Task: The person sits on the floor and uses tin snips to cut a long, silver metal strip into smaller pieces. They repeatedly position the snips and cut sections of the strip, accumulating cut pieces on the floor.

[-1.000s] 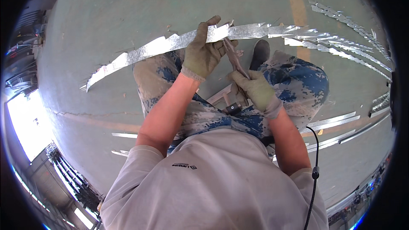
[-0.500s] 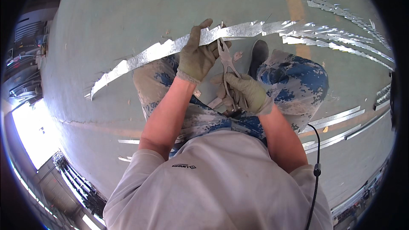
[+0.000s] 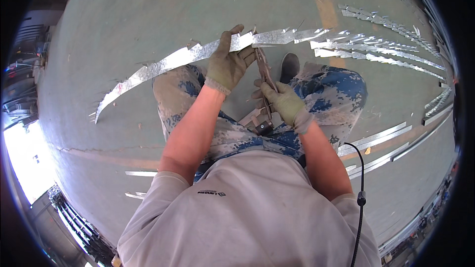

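Note:
A long, shiny sheet-metal strip [image 3: 173,59] with jagged, bent tabs along its edge crosses in front of me from left to right. My gloved left hand [image 3: 226,66] is closed around its middle from below, with the thumb up over the far edge. In my gloved right hand [image 3: 284,103] is a pair of metal pliers [image 3: 265,71], gripped by the handles. The jaws point away from me and meet the strip's near edge just right of my left fingers. Whether they pinch the metal is too small to tell.
Several more jagged metal strips [image 3: 376,56] lie on the floor at the right. Straight flat strips [image 3: 378,137] rest nearer on that side. A small dark block [image 3: 264,127] sits between my legs. A black cable [image 3: 362,178] hangs by my right arm.
The pliers have turned in my right hand from showing their flat side to nearly edge-on. The left hand keeps its hold on the strip. The whole view has shifted slightly.

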`<act>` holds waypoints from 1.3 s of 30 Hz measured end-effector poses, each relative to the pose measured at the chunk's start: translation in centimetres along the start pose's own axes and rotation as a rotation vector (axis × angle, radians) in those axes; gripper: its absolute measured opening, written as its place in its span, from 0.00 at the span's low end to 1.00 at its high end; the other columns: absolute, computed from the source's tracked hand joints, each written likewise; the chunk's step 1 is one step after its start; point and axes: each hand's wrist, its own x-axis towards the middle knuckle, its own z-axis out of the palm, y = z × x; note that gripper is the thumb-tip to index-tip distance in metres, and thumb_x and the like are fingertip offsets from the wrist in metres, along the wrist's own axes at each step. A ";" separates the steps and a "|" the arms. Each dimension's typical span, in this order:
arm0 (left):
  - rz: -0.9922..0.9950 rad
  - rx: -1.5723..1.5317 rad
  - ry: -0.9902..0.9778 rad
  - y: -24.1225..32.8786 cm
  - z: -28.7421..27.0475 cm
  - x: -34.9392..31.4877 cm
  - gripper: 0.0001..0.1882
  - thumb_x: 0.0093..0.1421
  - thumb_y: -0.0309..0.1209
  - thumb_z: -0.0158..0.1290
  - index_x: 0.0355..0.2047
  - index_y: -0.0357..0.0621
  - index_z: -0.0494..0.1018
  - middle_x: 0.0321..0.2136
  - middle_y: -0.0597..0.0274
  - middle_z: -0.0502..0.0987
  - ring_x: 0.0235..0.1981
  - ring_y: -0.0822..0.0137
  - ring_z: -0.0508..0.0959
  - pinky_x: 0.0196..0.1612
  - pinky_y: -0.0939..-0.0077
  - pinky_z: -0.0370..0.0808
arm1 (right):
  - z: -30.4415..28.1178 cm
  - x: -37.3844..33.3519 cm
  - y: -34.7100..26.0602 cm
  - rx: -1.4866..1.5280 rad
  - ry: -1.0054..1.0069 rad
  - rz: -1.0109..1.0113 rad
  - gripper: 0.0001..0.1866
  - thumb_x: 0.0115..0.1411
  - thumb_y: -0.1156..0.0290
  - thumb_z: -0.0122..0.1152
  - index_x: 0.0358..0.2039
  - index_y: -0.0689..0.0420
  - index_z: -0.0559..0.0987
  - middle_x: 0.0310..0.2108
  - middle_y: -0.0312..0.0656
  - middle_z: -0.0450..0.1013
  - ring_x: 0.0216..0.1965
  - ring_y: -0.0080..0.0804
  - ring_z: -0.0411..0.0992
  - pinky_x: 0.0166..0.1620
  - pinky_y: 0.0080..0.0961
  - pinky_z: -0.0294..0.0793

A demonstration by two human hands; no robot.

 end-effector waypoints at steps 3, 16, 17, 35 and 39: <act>0.001 0.001 0.004 0.0 0.1 0.1 0.28 0.74 0.50 0.51 0.64 0.43 0.67 0.59 0.47 0.75 0.60 0.46 0.76 0.65 0.49 0.73 | 0.1 0.2 0.3 -0.070 0.018 -0.041 0.23 0.75 0.52 0.56 0.58 0.58 0.76 0.42 0.41 0.79 0.34 0.27 0.76 0.36 0.29 0.79; 0.015 -0.041 -0.011 0.0 0.0 0.1 0.27 0.73 0.48 0.52 0.63 0.41 0.67 0.59 0.45 0.75 0.59 0.47 0.77 0.64 0.50 0.74 | 0.6 0.7 0.2 -0.173 0.069 -0.100 0.25 0.75 0.53 0.56 0.61 0.59 0.76 0.41 0.41 0.79 0.34 0.25 0.76 0.37 0.24 0.78; 0.015 -0.043 -0.009 0.0 0.0 0.1 0.27 0.74 0.47 0.52 0.63 0.41 0.67 0.59 0.45 0.75 0.59 0.47 0.77 0.64 0.50 0.74 | 0.7 0.7 -0.1 -0.190 0.085 -0.090 0.25 0.75 0.53 0.55 0.61 0.59 0.76 0.40 0.41 0.79 0.33 0.24 0.76 0.35 0.24 0.77; 0.014 0.027 0.043 -0.3 -1.2 0.6 0.24 0.79 0.43 0.42 0.66 0.39 0.64 0.56 0.46 0.76 0.54 0.51 0.81 0.60 0.53 0.80 | 3.1 0.8 -1.1 -0.131 0.257 0.047 0.11 0.65 0.62 0.64 0.42 0.55 0.79 0.26 0.38 0.71 0.20 0.26 0.67 0.21 0.27 0.64; 0.006 0.079 0.074 -0.8 -1.5 1.2 0.24 0.79 0.43 0.41 0.66 0.40 0.65 0.55 0.48 0.75 0.51 0.52 0.82 0.57 0.55 0.83 | 1.9 3.1 0.5 -0.877 0.524 -0.130 0.17 0.66 0.58 0.60 0.46 0.59 0.80 0.41 0.59 0.81 0.42 0.53 0.82 0.43 0.45 0.80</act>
